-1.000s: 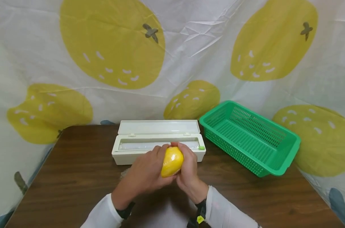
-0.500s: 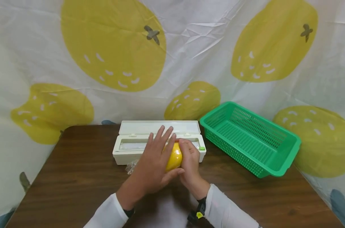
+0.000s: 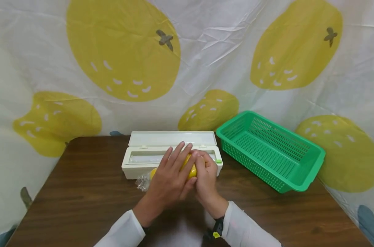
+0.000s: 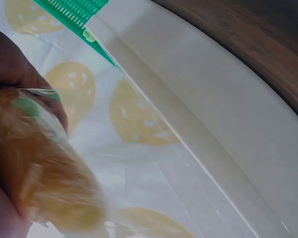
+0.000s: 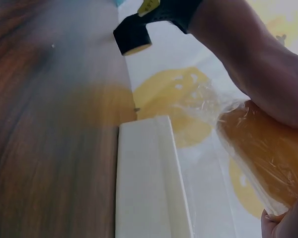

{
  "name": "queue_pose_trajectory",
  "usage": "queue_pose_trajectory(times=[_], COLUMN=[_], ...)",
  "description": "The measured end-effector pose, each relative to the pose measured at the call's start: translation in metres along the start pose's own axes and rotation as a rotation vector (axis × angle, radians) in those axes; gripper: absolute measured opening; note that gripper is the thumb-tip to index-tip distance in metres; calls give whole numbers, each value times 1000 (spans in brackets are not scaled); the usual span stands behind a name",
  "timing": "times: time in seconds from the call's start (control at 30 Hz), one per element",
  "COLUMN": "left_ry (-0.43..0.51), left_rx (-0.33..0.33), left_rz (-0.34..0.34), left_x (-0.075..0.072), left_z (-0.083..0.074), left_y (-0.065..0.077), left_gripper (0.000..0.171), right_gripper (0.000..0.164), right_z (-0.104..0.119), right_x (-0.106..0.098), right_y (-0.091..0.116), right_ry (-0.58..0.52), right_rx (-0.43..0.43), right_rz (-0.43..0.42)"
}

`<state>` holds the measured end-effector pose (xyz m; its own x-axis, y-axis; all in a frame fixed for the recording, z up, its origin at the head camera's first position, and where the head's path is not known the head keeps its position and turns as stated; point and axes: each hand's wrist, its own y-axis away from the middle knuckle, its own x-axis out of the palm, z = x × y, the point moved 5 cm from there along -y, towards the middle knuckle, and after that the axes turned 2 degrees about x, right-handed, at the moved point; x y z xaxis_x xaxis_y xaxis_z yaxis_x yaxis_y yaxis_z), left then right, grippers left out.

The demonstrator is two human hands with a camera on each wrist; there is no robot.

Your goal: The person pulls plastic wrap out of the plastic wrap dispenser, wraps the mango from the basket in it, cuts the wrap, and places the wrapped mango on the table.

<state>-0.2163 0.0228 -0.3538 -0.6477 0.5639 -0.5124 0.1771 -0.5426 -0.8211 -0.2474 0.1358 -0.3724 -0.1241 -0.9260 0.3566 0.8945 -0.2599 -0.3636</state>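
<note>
A yellow, mango-shaped fruit (image 3: 192, 170) wrapped in clear cling film (image 3: 142, 182) is held between both hands above the table. My left hand (image 3: 171, 173) lies over its near side with fingers straight, hiding most of it. My right hand (image 3: 207, 176) grips the right end, its fingers curled. Crumpled film sticks out at the left end. In the left wrist view the wrapped fruit (image 4: 54, 183) looks glossy and wrinkled with film. The right wrist view shows the fruit (image 5: 260, 148) with film bunched at one end, below the left forearm.
Behind the hands stands a white cling film box (image 3: 129, 171), lid (image 3: 171, 138) raised, with a roll (image 3: 145, 158) inside and a green slider (image 3: 218, 161) at its right. A green perforated basket (image 3: 320, 156) stands on the right of the brown wooden table (image 3: 82, 192). A lemon-printed cloth hangs behind.
The left hand's fingers went from curled round the fruit to straight and laid over it. The fruit turned, and its film-bunched left end came into view. The right hand kept its grip.
</note>
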Motion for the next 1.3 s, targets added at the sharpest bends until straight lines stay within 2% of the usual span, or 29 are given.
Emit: queue_pose_trajectory(times=[0.27, 0.4, 0.53, 0.63, 0.73, 0.87, 0.93, 1.0, 1.2, 1.3], left_ry=[43, 86, 165, 254, 355, 506, 611, 750, 1252, 1428], left_rx=[-48, -94, -160, -245, -325, -440, -527, -646, -1102, -1309], left_rz=[-136, -148, -149, -184, -279, -448, -502, -528, -608, -633], left_x=[-9, -11, -12, -13, -15, -17, -15, -11, 8, 16], left_z=[16, 22, 27, 31, 33, 35, 36, 37, 40, 42], left_y=[1, 3, 6, 8, 10, 16, 20, 23, 31, 35], left_gripper=[62, 66, 67, 66, 60, 41, 37, 35, 46, 49], right_gripper=[25, 26, 27, 26, 26, 27, 27, 26, 26, 27], right_z=[13, 16, 18, 19, 19, 16, 15, 16, 14, 9], right_x=[-6, -9, -10, -9, -7, -4, -2, -1, 1, 2], right_y=[-10, -12, -13, -12, -10, -5, -3, -2, 1, 4], right_ry=[-165, -205, -233, -250, -275, -340, -364, -365, -354, -359], right_rx=[30, 71, 135, 196, 258, 320, 319, 294, 263, 256], right_rz=[10, 27, 39, 45, 40, 25, 21, 18, 35, 38])
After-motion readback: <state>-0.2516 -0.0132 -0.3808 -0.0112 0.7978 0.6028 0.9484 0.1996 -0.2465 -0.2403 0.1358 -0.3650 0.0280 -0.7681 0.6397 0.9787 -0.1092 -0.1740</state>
